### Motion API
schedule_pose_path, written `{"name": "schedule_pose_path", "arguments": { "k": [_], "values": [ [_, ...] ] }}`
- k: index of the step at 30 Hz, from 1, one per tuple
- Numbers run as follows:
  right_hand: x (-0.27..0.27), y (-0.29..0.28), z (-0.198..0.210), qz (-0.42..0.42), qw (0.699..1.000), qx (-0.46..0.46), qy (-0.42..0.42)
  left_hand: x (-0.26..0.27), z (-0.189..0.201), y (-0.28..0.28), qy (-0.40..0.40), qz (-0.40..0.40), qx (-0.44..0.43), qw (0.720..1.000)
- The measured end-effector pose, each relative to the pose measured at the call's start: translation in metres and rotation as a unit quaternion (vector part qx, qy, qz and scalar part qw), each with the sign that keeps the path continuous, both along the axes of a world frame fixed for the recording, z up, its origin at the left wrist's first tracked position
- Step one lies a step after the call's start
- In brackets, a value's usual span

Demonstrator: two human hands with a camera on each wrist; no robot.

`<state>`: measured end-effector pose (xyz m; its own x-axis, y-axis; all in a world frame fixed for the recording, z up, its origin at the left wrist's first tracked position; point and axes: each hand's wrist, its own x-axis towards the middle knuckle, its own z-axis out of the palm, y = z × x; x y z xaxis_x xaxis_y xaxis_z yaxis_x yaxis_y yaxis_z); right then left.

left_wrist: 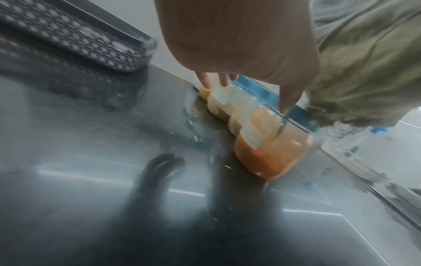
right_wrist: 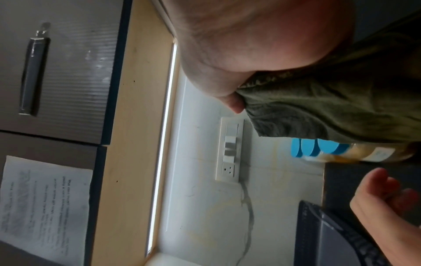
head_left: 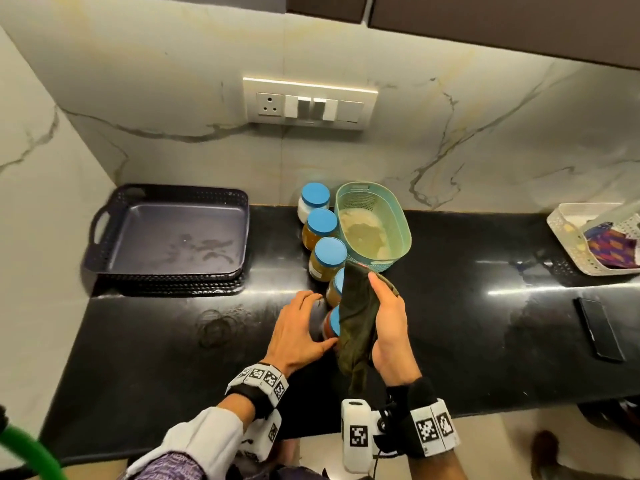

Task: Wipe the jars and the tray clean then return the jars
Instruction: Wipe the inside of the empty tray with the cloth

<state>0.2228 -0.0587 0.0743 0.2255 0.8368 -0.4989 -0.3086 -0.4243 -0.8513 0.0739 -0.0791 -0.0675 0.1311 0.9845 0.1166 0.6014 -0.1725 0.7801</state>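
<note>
Olive-green cloth [head_left: 356,317] gripped in my right hand [head_left: 389,327] drapes over the upright blue-lidded glass jar [head_left: 330,327]; my nearer left hand [head_left: 298,332] cups its left side.

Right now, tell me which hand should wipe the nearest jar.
Right. The right hand already grips the green cloth draped against the nearest jar, while the left hand holds that jar steady from its other side.

Under the right hand [head_left: 388,327], the olive cloth [head_left: 356,323] hides most of the nearest jar [head_left: 330,329]; the left hand's [head_left: 299,332] fingertips vanish behind it.
</note>
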Motion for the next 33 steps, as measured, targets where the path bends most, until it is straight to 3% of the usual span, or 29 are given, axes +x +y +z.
{"name": "schedule_pose_path", "arguments": {
  "k": [5, 10, 14, 18, 22, 27, 30, 33],
  "values": [
    [-0.052, 0.009, 0.008, 0.014, 0.999, -0.002, 0.047, -0.084, -0.007, -0.001, 0.037, 0.100, 0.033, 0.994],
    [-0.112, 0.018, 0.005, 0.055, 0.993, -0.069, 0.073, -0.181, -0.012, 0.018, 0.183, 0.223, -0.007, 0.957],
    [-0.149, 0.019, 0.005, 0.092, 0.982, -0.126, 0.106, -0.230, -0.020, 0.026, 0.263, 0.208, -0.078, 0.939],
    [-0.177, 0.019, -0.003, 0.095, 0.979, -0.153, 0.093, -0.239, -0.028, 0.016, 0.261, 0.207, -0.055, 0.941],
    [-0.191, 0.026, -0.011, 0.059, 0.987, -0.143, 0.033, -0.215, -0.027, -0.016, 0.215, 0.174, -0.037, 0.960],
    [-0.193, 0.030, -0.001, 0.086, 0.992, -0.043, -0.082, -0.182, -0.017, -0.062, 0.108, 0.094, -0.051, 0.988],
    [-0.194, 0.030, -0.007, 0.121, 0.976, 0.027, -0.179, -0.198, -0.007, -0.071, 0.048, 0.192, 0.032, 0.980],
    [-0.197, 0.030, -0.026, 0.169, 0.921, 0.073, -0.343, -0.243, 0.000, -0.066, 0.104, 0.329, 0.072, 0.936]
  ]
}}
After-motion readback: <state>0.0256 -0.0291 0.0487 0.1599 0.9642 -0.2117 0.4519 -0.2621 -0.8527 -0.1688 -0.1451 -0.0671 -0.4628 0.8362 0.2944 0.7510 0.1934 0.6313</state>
